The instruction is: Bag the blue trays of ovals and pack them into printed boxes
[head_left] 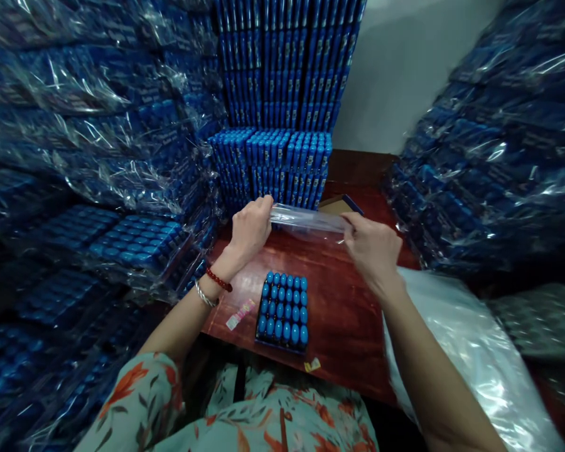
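My left hand (250, 227) and my right hand (371, 245) are both closed on the two ends of a clear plastic bag (308, 220), which is stretched between them above the red-brown table (341, 314). Below the hands, near the table's front edge, stands a block of several blue capped tubes (283, 307), upright and packed in rows. The left wrist wears a red bead bracelet and a silver one.
Stacks of blue tubes wrapped in clear film (98, 138) wall in the left, and more wrapped stacks (494, 157) rise on the right. Unwrapped blue tubes (273, 163) stand at the back. A pile of clear bags (475, 358) lies front right. Small labels (240, 314) lie by the block.
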Motion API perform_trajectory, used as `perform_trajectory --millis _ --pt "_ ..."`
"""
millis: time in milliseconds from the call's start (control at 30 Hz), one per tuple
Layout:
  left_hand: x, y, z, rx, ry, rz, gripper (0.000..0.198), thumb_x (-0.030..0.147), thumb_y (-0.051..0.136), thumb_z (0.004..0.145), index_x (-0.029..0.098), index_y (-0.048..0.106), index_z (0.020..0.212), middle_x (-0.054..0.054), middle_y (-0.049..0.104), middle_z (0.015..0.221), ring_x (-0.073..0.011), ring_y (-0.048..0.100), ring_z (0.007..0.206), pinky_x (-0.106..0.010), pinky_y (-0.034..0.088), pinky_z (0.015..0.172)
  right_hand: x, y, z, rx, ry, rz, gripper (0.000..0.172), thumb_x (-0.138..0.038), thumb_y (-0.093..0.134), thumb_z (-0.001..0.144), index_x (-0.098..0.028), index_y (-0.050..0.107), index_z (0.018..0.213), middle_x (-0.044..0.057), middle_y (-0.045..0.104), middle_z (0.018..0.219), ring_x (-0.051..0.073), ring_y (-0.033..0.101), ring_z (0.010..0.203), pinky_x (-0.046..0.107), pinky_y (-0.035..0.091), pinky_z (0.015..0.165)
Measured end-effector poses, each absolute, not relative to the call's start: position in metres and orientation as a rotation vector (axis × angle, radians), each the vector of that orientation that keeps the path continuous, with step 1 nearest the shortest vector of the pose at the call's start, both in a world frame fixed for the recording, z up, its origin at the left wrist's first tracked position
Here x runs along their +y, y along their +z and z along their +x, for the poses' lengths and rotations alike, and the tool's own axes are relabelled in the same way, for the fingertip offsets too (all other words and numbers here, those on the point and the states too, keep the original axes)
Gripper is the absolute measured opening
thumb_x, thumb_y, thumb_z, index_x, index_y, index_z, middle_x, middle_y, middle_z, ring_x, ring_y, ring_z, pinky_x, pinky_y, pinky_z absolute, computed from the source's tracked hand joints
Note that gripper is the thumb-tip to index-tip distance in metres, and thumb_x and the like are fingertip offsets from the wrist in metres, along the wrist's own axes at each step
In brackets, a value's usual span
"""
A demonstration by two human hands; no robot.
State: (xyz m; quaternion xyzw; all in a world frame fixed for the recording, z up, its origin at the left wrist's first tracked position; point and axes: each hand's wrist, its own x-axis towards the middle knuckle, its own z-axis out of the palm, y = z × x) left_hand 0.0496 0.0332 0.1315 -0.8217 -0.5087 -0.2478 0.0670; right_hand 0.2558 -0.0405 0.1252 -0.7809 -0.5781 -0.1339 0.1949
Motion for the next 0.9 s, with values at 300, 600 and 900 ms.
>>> perform_trajectory --millis 300,600,900 --pt "0.046 -0.017 0.036 -2.181 -0.977 -2.756 0.020 0.022 0.036 0.090 0.015 0.054 0.083 -0.010 0.060 0.083 -0.0196 0.056 0.081 -0.029 0.039 0.074 -0.025 -0.030 0.257 -1.347 0.395 -2.032 0.044 -0.031 0.034 0.086 -0.014 0.055 0.121 0.012 0.067 0.101 0.024 0.061 0.088 0.035 0.043 0.078" --pt "-0.017 -0.088 0.041 -2.195 -1.176 -2.987 0.021 0.021 0.034 0.088 0.016 0.054 0.082 -0.006 0.061 0.091 -0.0161 0.054 0.083 -0.028 0.044 0.080 -0.071 -0.095 0.230 -1.222 0.773 -1.815 0.047 -0.047 0.033 0.085 -0.015 0.060 0.106 0.013 0.065 0.105 0.026 0.060 0.094 0.036 0.045 0.082" --pt "-0.060 -0.094 0.034 -2.512 -1.348 -2.886 0.026 0.029 0.029 0.090 0.018 0.049 0.078 -0.005 0.058 0.078 -0.0173 0.053 0.074 -0.030 0.045 0.073 -0.132 -0.086 0.225 -1.077 0.859 -1.747 0.041 -0.048 0.035 0.086 -0.017 0.056 0.104 0.009 0.064 0.099 0.023 0.058 0.086 0.033 0.045 0.080"
